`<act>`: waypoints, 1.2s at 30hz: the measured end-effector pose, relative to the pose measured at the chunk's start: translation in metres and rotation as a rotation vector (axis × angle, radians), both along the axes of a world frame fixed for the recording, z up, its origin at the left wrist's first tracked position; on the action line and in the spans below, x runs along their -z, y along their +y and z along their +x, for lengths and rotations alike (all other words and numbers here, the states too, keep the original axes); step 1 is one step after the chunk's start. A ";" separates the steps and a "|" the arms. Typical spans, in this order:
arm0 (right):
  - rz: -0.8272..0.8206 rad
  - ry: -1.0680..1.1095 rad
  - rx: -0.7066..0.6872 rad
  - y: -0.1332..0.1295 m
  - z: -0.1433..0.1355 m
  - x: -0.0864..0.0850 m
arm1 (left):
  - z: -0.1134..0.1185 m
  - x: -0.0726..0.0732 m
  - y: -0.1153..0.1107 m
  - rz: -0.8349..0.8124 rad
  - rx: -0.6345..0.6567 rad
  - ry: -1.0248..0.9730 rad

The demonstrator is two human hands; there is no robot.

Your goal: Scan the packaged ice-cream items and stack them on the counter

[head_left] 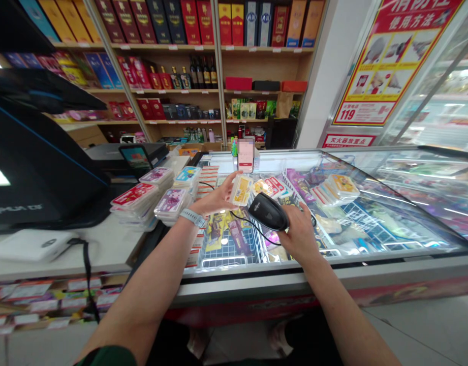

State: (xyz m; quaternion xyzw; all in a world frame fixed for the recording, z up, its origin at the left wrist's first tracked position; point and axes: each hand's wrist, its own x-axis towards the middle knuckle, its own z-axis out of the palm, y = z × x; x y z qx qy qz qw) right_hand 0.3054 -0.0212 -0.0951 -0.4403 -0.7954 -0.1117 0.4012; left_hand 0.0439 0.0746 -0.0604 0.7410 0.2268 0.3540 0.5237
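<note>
My left hand (220, 197), with a watch at the wrist, grips a small clear plastic box with a yellow label (242, 190), tilted up above the freezer glass. My right hand (299, 231) is wrapped round a black barcode scanner (269, 211), whose head faces the box from close by. Just beyond them lie boxes with yellow and red labels (272, 186) on the glass. Stacks of similar boxes with red labels (134, 196) and purple labels (173, 202) stand to the left of my left hand. Another yellow-labelled stack (341, 189) sits to the right.
Under the glass of the chest freezer (374, 267) are wire baskets with packaged food. A phone (246, 155) stands upright at its far edge. On the left counter are a dark checkout terminal (39, 168) and a white device (33, 245). A cable (256, 229) trails below the scanner.
</note>
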 end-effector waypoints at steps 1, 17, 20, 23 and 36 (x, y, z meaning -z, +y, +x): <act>0.001 0.000 -0.001 0.000 0.000 0.000 | 0.000 0.000 0.000 0.001 -0.003 0.000; 0.086 0.075 0.046 0.003 0.002 0.003 | 0.010 -0.005 0.005 0.192 -0.364 -0.083; 0.078 0.074 0.047 0.001 0.002 0.002 | 0.009 -0.020 0.000 0.262 -0.479 -0.065; 0.080 0.073 0.045 0.001 0.003 0.002 | -0.004 -0.039 -0.007 0.327 -0.566 0.026; 0.068 0.060 0.040 0.000 0.003 0.001 | -0.139 -0.098 -0.050 0.581 -0.717 1.052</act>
